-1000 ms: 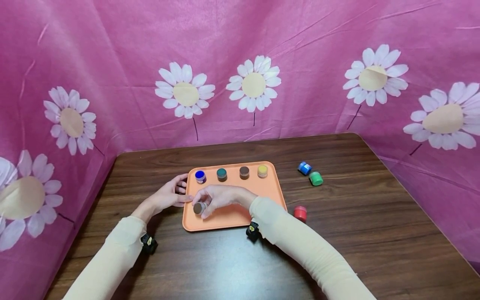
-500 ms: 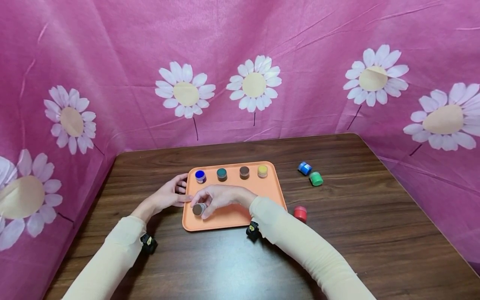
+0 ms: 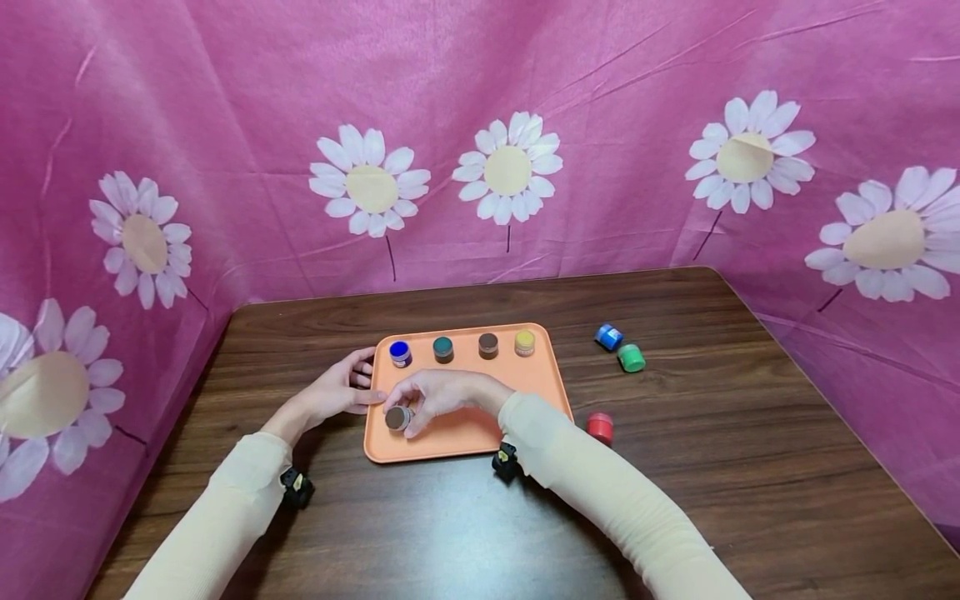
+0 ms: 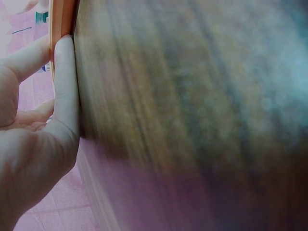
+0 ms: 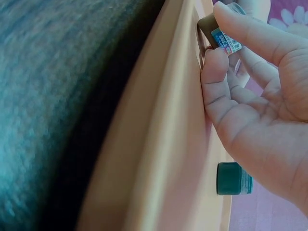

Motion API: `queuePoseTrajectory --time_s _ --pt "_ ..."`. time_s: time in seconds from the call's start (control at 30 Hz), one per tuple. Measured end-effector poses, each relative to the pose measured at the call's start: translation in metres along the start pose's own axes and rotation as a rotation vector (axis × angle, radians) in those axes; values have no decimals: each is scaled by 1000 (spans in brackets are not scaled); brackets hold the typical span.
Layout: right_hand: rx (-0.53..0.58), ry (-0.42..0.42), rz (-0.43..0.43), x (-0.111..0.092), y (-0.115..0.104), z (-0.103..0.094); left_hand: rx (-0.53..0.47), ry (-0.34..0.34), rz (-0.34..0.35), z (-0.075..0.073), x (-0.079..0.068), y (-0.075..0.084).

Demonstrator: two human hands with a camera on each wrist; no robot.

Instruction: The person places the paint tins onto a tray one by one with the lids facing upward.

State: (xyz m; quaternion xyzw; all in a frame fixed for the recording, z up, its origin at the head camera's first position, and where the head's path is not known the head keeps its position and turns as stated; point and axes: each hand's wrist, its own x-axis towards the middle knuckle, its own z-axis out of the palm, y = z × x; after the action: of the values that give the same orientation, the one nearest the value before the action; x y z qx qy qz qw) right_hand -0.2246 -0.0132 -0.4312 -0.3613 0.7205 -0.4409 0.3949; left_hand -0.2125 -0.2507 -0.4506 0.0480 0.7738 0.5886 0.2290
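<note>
In the head view, my right hand (image 3: 442, 393) holds a small brown paint jar (image 3: 397, 418) above or on the near left part of the orange tray (image 3: 465, 437). Thumb and fingers pinch that jar (image 5: 226, 41) in the right wrist view; it leans over, its lower edge close to the tray floor. Whether it touches is unclear. My left hand (image 3: 339, 388) rests against the tray's left edge, thumb on the rim, fingers mostly straight. Along the far side stand paint jars: dark blue (image 3: 401, 353), dark green (image 3: 443, 349), another brown one (image 3: 488, 345) and yellow (image 3: 524, 342).
Right of the tray on the wooden table (image 3: 720, 417) are a blue jar (image 3: 609, 337) and a green jar (image 3: 632, 357), both tipped over. A red jar (image 3: 600, 427) is partly hidden by the right sleeve. A pink flowered cloth (image 3: 622, 167) surrounds the table.
</note>
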Motion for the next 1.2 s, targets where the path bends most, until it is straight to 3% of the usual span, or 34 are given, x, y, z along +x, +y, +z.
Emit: queuePoseTrajectory --time_s 0.53,0.9,1.2 --pt "31 -5 -28 2 5 -1 27 -4 -2 0 0 1" --pt "69 47 -8 4 7 2 17 -4 4 -1 0 1" --pt "91 41 -2 4 7 2 15 -8 7 0 -1 2"
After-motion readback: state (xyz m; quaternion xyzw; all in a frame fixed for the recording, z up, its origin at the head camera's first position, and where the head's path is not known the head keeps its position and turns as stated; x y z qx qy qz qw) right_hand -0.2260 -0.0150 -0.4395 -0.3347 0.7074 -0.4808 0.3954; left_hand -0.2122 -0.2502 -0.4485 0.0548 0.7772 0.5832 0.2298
